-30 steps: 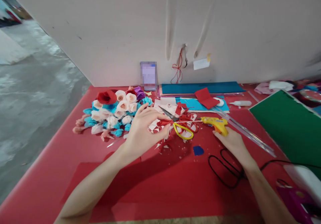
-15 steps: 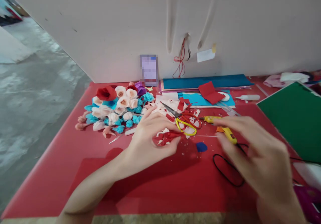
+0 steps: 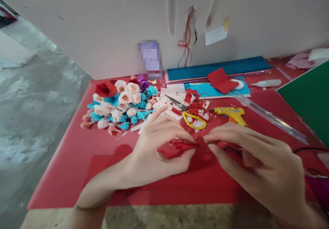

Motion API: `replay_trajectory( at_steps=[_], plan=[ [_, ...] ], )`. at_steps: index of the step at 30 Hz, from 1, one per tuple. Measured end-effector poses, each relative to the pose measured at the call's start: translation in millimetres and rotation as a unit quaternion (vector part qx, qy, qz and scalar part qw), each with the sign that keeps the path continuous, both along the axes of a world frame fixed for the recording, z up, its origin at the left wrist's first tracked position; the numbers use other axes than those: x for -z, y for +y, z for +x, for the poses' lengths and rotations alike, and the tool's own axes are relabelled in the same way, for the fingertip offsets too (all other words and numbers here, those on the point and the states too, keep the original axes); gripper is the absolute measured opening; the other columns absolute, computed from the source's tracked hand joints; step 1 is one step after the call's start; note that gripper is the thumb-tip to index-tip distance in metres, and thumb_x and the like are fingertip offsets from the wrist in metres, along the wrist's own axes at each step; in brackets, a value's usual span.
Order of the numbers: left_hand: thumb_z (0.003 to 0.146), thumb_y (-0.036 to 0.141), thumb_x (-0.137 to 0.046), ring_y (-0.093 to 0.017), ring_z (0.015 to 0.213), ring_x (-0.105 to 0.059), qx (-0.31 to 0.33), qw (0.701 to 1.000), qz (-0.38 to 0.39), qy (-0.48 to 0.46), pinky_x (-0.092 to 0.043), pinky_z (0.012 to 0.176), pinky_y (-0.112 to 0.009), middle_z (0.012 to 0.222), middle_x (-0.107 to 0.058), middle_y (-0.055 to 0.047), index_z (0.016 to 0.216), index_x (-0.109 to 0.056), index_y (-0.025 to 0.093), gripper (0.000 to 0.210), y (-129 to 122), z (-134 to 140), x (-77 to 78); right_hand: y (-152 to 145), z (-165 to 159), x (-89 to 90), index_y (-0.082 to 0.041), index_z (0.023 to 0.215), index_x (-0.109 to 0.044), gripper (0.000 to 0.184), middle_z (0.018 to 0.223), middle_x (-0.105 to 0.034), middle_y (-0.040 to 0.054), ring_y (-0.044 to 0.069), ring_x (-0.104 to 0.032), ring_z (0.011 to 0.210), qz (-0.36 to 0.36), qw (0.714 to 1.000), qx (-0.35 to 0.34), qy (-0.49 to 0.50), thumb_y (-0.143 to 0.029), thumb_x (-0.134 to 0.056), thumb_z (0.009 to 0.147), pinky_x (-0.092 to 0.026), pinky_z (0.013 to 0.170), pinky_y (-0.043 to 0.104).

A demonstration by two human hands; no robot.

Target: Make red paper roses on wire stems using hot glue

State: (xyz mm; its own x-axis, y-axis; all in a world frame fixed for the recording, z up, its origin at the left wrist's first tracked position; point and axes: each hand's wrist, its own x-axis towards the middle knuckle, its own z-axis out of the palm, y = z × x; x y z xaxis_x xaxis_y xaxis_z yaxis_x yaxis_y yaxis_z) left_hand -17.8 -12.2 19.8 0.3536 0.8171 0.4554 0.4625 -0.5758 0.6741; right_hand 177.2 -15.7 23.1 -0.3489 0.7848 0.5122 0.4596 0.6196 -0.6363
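Between the thumb and fingers of my left hand is a small red crepe-paper piece, partly hidden by the fingers. My right hand faces it, a short gap away, thumb and fingertips drawn close together. Whatever lies between those fingertips is too small to make out. Just beyond both hands lie scissors with one yellow and one red handle loop, resting on white and red paper scraps. A yellow glue gun lies behind my right hand, its black cord running under that hand.
Paper flowers in red, white and blue are heaped at the left of the red table. Blue sheets, a white tape roll, clear sticks and a white bottle lie behind. A green board stands right; a phone leans on the wall.
My right hand has moved left, close to my left hand, and its fingertips have closed together. The view has tilted down. The blue scrap on the table is no longer plainly visible.
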Motion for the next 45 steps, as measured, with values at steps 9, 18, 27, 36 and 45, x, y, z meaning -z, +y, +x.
replay_trajectory(
  at_steps=[9,18,27,36,45],
  plan=[
    [0.071,0.014,-0.066,-0.013,0.072,-0.062,0.011,1.000,-0.003,0.014,-0.039,0.104,-0.045,0.070,-0.068,0.003,0.077,-0.063,0.021,0.010,-2.2,0.9,0.2,-1.1,-7.3,2.2,-0.020,0.082,-0.062,0.013,0.080,-0.066,-0.0029,0.006,-0.062,0.068,-0.005,1.000,0.008,-0.009,-0.008,-0.059,0.079,-0.052,0.068,0.011],
    [0.071,0.013,-0.064,-0.013,0.070,-0.062,0.012,1.000,-0.012,0.017,-0.038,0.105,-0.048,0.067,-0.066,0.004,0.076,-0.062,0.022,0.010,-2.4,1.9,-2.3,-2.6,-2.5,4.0,-0.019,0.082,-0.060,0.011,0.079,-0.065,-0.0019,0.006,-0.061,0.068,-0.001,1.000,-0.014,-0.020,-0.007,-0.059,0.080,-0.051,0.067,0.010],
    [0.070,0.014,-0.066,-0.015,0.069,-0.063,0.016,1.000,-0.012,0.015,-0.037,0.107,-0.050,0.068,-0.066,0.003,0.076,-0.062,0.022,0.010,-1.1,1.4,-1.6,-3.2,-5.2,3.4,-0.019,0.086,-0.058,0.012,0.083,-0.063,-0.0041,0.002,-0.059,0.076,0.014,0.999,-0.029,-0.037,-0.007,-0.056,0.083,-0.047,0.077,0.006],
    [0.070,0.015,-0.067,-0.013,0.069,-0.062,0.007,1.000,-0.006,0.007,-0.038,0.105,-0.046,0.066,-0.066,0.003,0.073,-0.064,0.019,0.007,-2.2,1.8,-1.0,-3.6,-0.6,4.1,-0.018,0.090,-0.059,0.012,0.085,-0.063,-0.0026,0.004,-0.059,0.075,0.032,0.998,-0.036,-0.048,-0.008,-0.055,0.084,-0.049,0.075,0.009],
    [0.069,0.018,-0.069,-0.014,0.070,-0.063,0.011,1.000,-0.007,0.001,-0.037,0.107,-0.048,0.067,-0.067,0.002,0.074,-0.064,0.019,0.007,-2.2,0.2,-0.4,-9.2,-6.3,2.5,-0.025,0.088,-0.064,0.010,0.082,-0.064,0.0029,0.019,-0.064,0.082,0.047,0.996,-0.026,-0.068,-0.032,-0.057,0.086,-0.056,0.071,0.030]
  ],
)
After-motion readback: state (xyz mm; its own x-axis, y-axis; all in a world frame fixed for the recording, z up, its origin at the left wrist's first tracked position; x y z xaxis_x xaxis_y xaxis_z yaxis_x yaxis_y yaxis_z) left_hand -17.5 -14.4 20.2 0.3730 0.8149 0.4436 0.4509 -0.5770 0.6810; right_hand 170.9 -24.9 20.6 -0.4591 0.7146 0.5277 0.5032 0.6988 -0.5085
